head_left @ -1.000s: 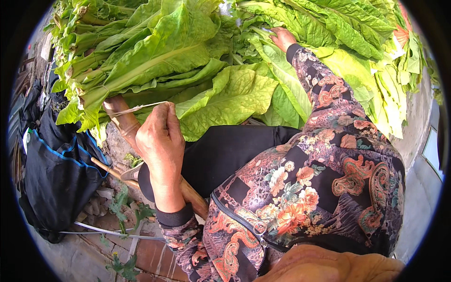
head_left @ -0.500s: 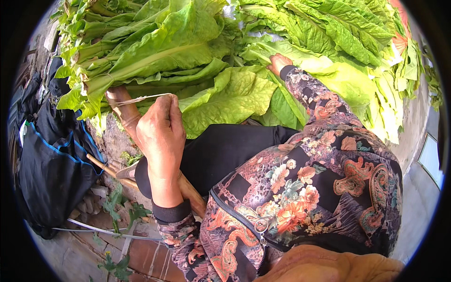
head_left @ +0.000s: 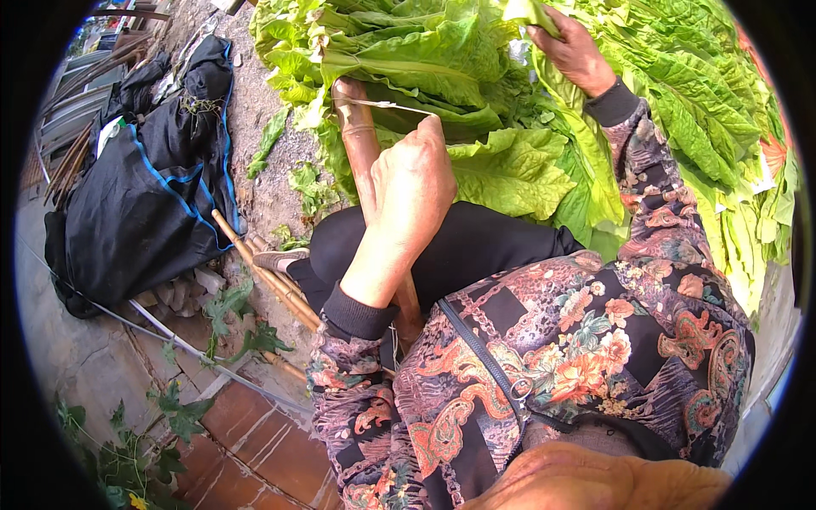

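My left hand is closed, with a thin pale string pulled taut from its fingers to a thick brown pole that looks like bamboo. The pole runs beneath my left wrist towards my lap, and its far end meets a bundle of large green leaves, probably tobacco. Beyond the bundle's right side, my right hand is raised, its fingers closed around the stem end of a green leaf. A broad leaf lies just past my knee.
More large leaves are heaped at the far right. On the left, a black cloth with blue edging covers a pile. Thin bamboo poles lie beside my foot, near a leafy vine and reddish paving.
My right hand has come up from the leaf heap and now holds a leaf. My left hand keeps the string taut. The view has shifted, showing more ground on the left.
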Tool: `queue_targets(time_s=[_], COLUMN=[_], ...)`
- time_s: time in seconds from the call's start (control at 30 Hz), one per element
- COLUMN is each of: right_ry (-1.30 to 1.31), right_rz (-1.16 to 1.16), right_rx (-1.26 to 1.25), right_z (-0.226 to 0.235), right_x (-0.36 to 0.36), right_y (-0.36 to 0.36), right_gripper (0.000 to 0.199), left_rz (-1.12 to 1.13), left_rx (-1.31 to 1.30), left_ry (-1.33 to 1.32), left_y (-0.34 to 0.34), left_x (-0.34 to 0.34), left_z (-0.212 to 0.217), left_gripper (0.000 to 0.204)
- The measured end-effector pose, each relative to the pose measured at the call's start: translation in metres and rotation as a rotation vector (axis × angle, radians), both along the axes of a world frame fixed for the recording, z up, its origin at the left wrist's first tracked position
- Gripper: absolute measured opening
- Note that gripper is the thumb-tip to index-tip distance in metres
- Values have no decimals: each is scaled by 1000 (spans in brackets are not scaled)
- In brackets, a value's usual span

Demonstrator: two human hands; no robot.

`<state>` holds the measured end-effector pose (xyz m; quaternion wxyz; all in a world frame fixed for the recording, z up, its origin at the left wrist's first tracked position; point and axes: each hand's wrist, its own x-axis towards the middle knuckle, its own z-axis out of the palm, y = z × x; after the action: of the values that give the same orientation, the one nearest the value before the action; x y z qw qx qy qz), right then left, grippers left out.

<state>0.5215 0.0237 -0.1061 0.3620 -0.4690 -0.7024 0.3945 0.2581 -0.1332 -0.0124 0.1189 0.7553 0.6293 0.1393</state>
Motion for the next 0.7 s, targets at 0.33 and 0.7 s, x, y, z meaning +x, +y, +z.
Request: queue_targets(time_s=[0.33, 0.7], right_ry=[-114, 152], right_rz=[200, -30], right_rx=[698, 230], right_z=[36, -113], right_x=[-173, -203], right_y=[-51, -43], right_gripper=[33, 87], left_rz=[129, 299], left_rx=[21, -412], left_ry=[-234, -906], left_y=[66, -14], left_x=[-143, -107], left_z=[46, 3], left_gripper=[18, 12])
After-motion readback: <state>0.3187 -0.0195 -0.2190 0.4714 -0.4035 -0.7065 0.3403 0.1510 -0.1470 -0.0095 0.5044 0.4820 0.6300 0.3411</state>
